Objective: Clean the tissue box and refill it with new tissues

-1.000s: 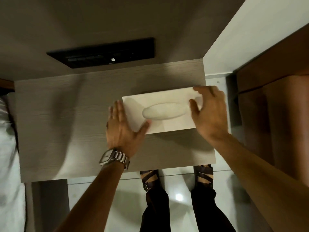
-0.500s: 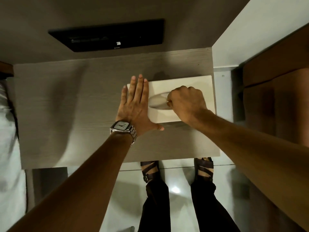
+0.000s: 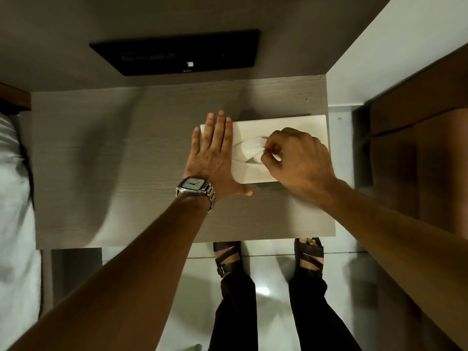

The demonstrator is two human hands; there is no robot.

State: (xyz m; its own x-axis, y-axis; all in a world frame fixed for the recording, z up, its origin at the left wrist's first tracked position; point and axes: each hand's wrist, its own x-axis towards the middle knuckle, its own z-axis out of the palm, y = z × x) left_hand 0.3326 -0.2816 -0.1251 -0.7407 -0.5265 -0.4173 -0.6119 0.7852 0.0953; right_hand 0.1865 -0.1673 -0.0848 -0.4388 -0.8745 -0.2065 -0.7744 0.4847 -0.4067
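Observation:
A white tissue box (image 3: 298, 124) lies flat on the right part of a grey wooden bedside table (image 3: 114, 160). My left hand (image 3: 214, 158), fingers spread and flat, presses on the box's left end. My right hand (image 3: 296, 158) is over the oval slot in the box's top, its fingertips pinched on a white tissue (image 3: 250, 148) that stands bunched up out of the slot. The right half of the slot is hidden under my right hand.
A black panel (image 3: 177, 51) is set in the wall behind the table. White bedding (image 3: 12, 198) lies at the left edge. A brown wooden cabinet (image 3: 417, 148) stands to the right. My sandalled feet (image 3: 228, 257) stand on glossy floor below the table's front edge.
Both hands first held the box by its ends. My left hand then laid flat on the left end, and my right hand went to the slot and pulled a tissue up out of it.

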